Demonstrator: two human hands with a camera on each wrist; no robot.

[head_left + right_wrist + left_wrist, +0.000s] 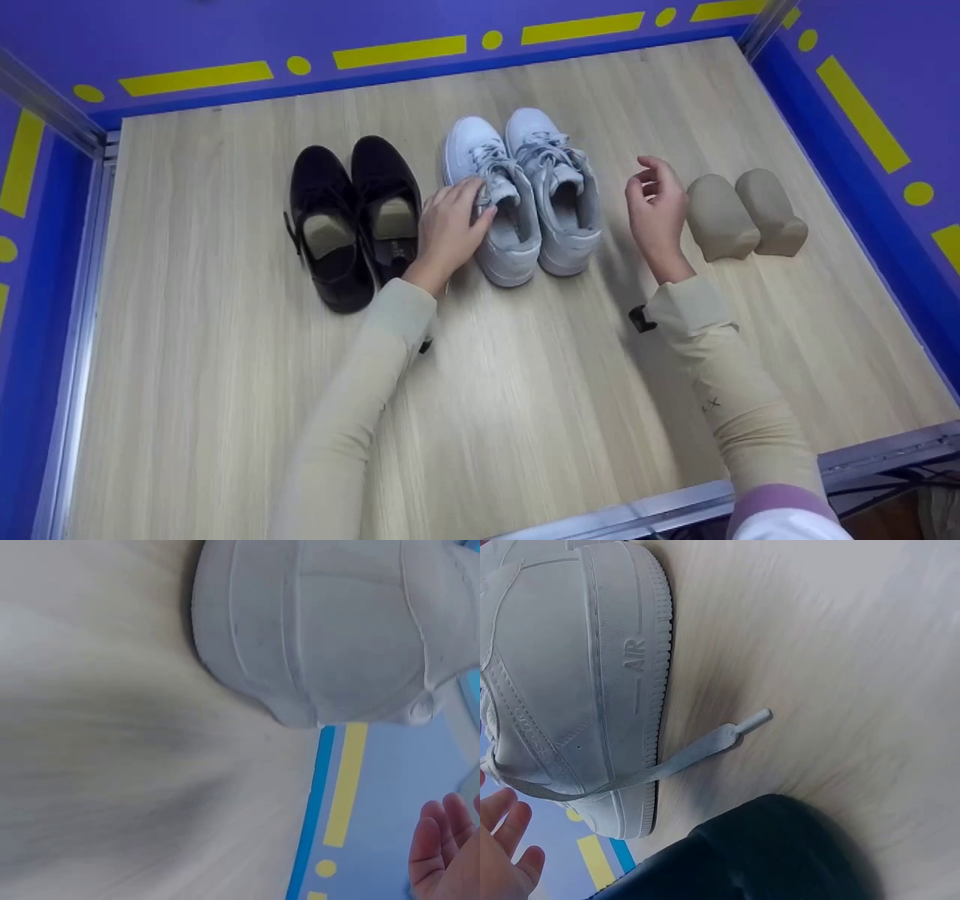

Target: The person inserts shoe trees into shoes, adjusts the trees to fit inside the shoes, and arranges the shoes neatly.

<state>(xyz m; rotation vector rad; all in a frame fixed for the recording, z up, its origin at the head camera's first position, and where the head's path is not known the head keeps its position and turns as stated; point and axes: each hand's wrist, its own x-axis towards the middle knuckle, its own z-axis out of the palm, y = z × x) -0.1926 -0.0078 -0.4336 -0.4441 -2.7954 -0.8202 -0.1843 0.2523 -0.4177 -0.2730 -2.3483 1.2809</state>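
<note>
My left hand (450,225) lies at the left side of one white sneaker (510,262), its fingertips near the laces and thumb by the opening. In the left wrist view the fingers are spread beside that sneaker's side (562,667), and a loose shoelace (690,755) trails onto the table. A second white sneaker (568,255) stands close on its right. My right hand (660,214) hovers between this sneaker and two beige shoe inserts, with loosely bent fingers and nothing held. The nearer insert (720,217) and the other insert (769,210) lie side by side.
Left of the sneakers stand two black shoes, one (319,176) with a strap and the other (381,165) partly behind my left hand; beige inserts show inside both. Blue-purple panels (202,37) with yellow marks border the wooden table (202,375). A metal rail (622,517) runs along its front edge.
</note>
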